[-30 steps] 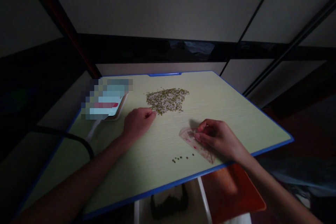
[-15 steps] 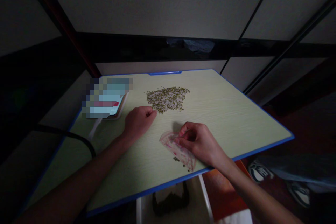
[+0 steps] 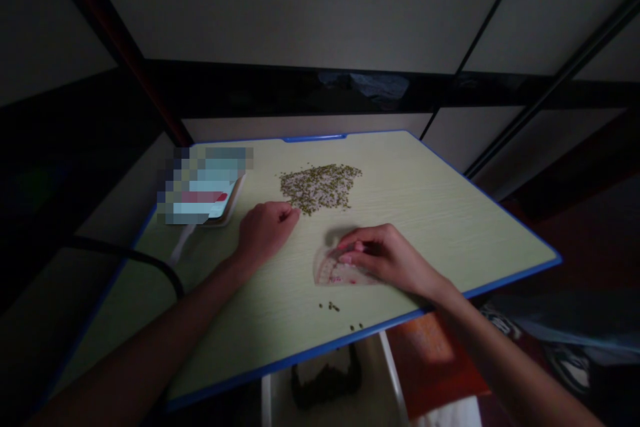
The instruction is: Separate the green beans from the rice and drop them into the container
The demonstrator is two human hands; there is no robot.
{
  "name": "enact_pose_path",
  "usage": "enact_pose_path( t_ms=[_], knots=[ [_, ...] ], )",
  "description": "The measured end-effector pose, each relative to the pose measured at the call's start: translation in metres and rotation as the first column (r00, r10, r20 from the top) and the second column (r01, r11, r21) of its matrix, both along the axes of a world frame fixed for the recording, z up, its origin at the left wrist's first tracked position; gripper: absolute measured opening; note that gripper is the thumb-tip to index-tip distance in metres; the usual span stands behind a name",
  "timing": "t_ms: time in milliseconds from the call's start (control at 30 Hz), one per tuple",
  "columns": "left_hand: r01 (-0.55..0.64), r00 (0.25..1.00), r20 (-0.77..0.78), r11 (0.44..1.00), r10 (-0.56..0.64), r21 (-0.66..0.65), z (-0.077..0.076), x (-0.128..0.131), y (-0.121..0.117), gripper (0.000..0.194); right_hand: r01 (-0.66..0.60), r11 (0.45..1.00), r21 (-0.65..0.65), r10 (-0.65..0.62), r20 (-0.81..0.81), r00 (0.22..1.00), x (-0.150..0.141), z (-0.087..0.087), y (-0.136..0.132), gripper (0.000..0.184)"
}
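Observation:
My right hand [image 3: 393,259] pinches a clear protractor [image 3: 330,272] with red markings, its straight edge facing the table's front. Several small dark green beans [image 3: 331,307] lie between the protractor and the front edge. A spread pile of green beans [image 3: 323,187] covers the middle back of the table. My left hand [image 3: 267,230] rests closed on the table, thumb and finger together at the pile's near left edge; whatever is between those fingertips is too small to make out.
The pale table [image 3: 440,213] has a blue rim. A lit tablet or phone [image 3: 220,197], partly pixelated, lies at the left beside a dark cable [image 3: 150,260]. Below the front edge are a white bin [image 3: 395,380] with dark contents and an orange-red surface [image 3: 435,360]. A shoe [image 3: 570,367] shows lower right.
My right hand has turned the protractor and moved it slightly away from the front edge, so the loose beans beneath now show fully. My left hand stays in place.

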State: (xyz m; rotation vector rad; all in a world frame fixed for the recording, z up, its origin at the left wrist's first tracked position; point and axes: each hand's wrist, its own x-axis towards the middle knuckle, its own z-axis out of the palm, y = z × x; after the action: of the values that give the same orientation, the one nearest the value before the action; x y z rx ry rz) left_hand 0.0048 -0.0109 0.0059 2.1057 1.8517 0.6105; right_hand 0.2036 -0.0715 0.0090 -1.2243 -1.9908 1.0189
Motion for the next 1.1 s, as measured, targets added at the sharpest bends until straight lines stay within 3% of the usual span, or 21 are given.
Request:
enact_pose_path(
  t_ms=[533,1100],
  knots=[
    [0.015,1.000,-0.004,1.000,-0.015,0.020,-0.003,0.000,0.002,0.034,-0.158,0.987,-0.018,0.159,0.010,0.987,-0.010,-0.003,-0.021,0.023],
    [0.013,1.000,-0.001,1.000,-0.013,0.023,-0.001,0.000,0.001,0.035,-0.200,0.980,-0.001,0.200,0.014,0.980,-0.010,-0.005,-0.025,0.021]
  ],
)
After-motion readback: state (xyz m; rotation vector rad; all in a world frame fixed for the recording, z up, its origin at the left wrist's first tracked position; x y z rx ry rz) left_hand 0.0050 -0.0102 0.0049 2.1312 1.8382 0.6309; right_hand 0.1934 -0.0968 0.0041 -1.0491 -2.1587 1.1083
